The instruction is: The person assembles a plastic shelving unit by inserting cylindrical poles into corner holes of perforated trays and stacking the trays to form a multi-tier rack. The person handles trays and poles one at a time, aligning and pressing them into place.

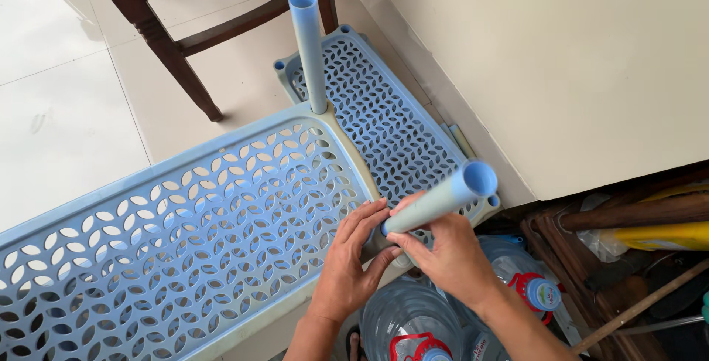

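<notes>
The blue tube (442, 200) sits at the near right corner of the upper shelf tray (185, 220), leaning toward the camera with its open end up, and both hands are on its lower part: the right hand (447, 254) wraps its fingers around the foot of the tube from the right, the grip closed on it, while the left hand (354, 257) presses fingertips against the same foot and the tray corner from the left, touching more than clasping. Whether the tube's end is fully seated in the corner socket cannot be told, since the fingers cover the joint; its tilt suggests it is not yet straight. A second tube (309, 47) already stands upright in the far corner of the same tray, so by the look of it one post on this end is in and the second is being fitted. The far left part of the tray runs out of view, so any posts there cannot be judged. Beneath and beyond lies a lower tray (384, 117) of the same leaf-pattern plastic, resting on the tiled floor (66, 110) against a cream cabinet (561, 65). Large water bottles (402, 324) stand just below the hands, a wooden chair (177, 43) is at the top left, and sticks and tool handles (635, 217) lie at the right.
</notes>
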